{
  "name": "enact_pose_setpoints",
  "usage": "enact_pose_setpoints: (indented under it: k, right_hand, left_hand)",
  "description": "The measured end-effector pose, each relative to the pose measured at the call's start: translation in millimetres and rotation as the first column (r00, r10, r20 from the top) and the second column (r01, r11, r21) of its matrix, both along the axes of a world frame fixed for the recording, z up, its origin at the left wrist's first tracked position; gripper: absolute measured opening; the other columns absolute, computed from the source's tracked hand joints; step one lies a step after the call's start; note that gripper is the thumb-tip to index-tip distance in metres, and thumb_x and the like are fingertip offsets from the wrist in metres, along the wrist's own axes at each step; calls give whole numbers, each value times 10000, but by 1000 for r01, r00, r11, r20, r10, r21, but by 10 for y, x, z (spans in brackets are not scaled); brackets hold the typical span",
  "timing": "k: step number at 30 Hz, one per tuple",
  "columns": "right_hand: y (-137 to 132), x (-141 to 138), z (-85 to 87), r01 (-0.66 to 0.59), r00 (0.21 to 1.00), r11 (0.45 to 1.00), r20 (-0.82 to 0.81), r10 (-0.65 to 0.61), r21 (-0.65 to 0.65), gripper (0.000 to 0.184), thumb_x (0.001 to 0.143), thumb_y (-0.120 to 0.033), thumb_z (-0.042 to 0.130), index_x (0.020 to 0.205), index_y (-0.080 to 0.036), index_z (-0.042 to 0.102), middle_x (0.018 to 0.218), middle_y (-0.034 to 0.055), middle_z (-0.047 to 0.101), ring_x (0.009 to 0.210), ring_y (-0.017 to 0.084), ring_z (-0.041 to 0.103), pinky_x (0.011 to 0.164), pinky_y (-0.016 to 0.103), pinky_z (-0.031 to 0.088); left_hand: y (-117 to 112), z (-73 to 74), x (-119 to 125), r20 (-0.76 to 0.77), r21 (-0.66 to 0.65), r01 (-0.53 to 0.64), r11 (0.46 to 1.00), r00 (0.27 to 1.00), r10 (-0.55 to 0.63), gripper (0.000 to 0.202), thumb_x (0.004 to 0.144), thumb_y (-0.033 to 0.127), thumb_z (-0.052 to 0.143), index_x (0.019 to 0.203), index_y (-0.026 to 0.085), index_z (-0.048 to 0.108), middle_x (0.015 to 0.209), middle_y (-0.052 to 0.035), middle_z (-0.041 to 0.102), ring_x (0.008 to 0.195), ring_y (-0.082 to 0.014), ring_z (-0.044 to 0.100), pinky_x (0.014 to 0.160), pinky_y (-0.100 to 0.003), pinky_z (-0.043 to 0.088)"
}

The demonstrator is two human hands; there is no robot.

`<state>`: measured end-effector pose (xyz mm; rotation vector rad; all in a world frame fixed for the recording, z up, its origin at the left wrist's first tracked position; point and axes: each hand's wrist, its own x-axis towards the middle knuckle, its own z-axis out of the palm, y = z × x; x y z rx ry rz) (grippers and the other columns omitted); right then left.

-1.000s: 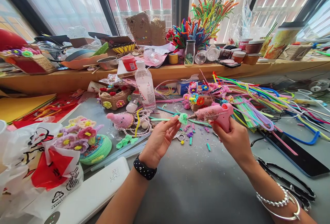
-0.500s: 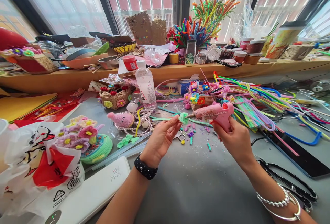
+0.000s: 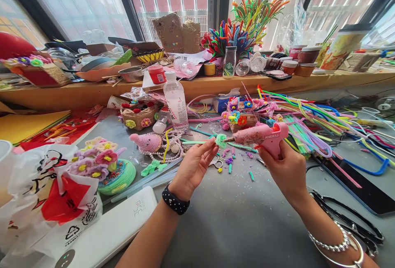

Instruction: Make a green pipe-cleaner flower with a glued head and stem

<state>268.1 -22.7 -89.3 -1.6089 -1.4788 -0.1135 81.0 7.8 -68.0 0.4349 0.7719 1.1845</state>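
My left hand pinches a light green pipe cleaner, curled into a small loop at the fingertips, with a straight length running out to the left. My right hand is wrapped round the handle of a pink hot glue gun. The gun's nozzle points left and meets the green loop, or nearly so; I cannot tell if they touch. Below them on the grey table lie scissors, partly hidden by my left hand, and short teal and purple snippets.
Pipe cleaners pile up at the right beside a dark phone and black-framed glasses. A clear bottle stands behind my left hand. At the left are a flower pot craft, a plastic bag and a white power bank.
My right hand and the glue gun have shifted slightly right, the nozzle still at the green loop. My left hand keeps its pinch. The whole view has moved a little.
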Motion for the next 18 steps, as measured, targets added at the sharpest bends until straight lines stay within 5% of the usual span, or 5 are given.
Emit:
enact_pose_setpoints:
  k: [10, 18]
  right_hand:
    - [2, -11, 37, 9, 1000, 1000, 7, -10, 9, 330, 656, -470, 564, 571, -182, 426, 426, -63, 334, 380, 76, 278, 356, 192, 266]
    - [33, 43, -44, -25, 999, 1000, 27, 25, 17, 254, 707, -382, 522, 596, -183, 410, 452, -52, 371, 388, 89, 322, 382, 206, 286]
  left_hand:
    - [-1, -40, -18, -55, 48, 34, 998, 998, -31, 58, 631, 96, 636, 664, 110, 591, 677, 2, 627, 614, -59, 591, 627, -160, 512]
    - [15, -37, -12, -33, 29, -7, 1000, 999, 8, 37, 653, 71, 608, 680, 91, 592, 681, -2, 611, 603, -49, 582, 607, -134, 509]
